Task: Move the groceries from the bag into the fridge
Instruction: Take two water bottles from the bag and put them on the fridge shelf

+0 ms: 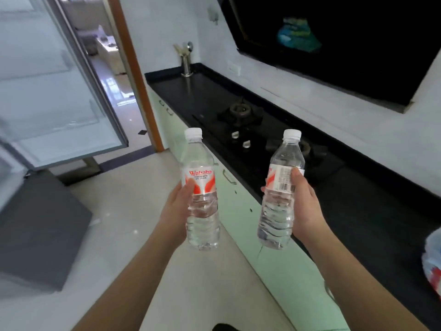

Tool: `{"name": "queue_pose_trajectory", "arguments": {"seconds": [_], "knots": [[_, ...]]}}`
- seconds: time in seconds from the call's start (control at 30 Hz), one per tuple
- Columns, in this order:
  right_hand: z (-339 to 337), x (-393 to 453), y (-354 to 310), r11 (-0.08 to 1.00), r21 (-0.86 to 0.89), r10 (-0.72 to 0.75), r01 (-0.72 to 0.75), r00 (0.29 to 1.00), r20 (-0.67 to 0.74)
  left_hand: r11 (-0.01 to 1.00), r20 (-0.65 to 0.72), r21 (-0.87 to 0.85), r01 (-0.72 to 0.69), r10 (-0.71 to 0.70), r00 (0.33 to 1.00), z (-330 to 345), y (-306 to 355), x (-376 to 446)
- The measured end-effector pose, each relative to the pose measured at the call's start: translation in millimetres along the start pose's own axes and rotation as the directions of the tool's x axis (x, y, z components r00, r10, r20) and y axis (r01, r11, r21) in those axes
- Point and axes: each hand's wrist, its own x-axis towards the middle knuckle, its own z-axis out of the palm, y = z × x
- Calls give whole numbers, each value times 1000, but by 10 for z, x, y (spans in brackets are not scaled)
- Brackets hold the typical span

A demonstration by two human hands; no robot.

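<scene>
Head view: left hand (177, 206) grip wrapped round the waist of a clear plastic water bottle with white cap and red-white label (201, 187), right hand (304, 201) grip wrapped round a second, matching clear bottle (280, 187); both upright, well apart, carried over the floor beside the black tabletop (372, 211). One per hand likely halves trips. The blue-red plastic bag (433, 259) sits at right edge; fridge not identifiable.

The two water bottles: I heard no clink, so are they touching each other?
Apart. The head view shows floor and cabinet front between the left-hand bottle and the right-hand bottle, each held in its own hand.
</scene>
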Motion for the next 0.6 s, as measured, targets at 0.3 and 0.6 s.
{"name": "queue_pose_trajectory", "arguments": {"seconds": [0.3,0.6], "knots": [[1209,483,229,997,-47,67,-54,926,371,996,-386,-12,-86,75,920,-968,291,-188],[2165,1192,383,980,-200,128,-12,806,578,970,-580,156,-187,243,777,-1479,542,-72]]}}
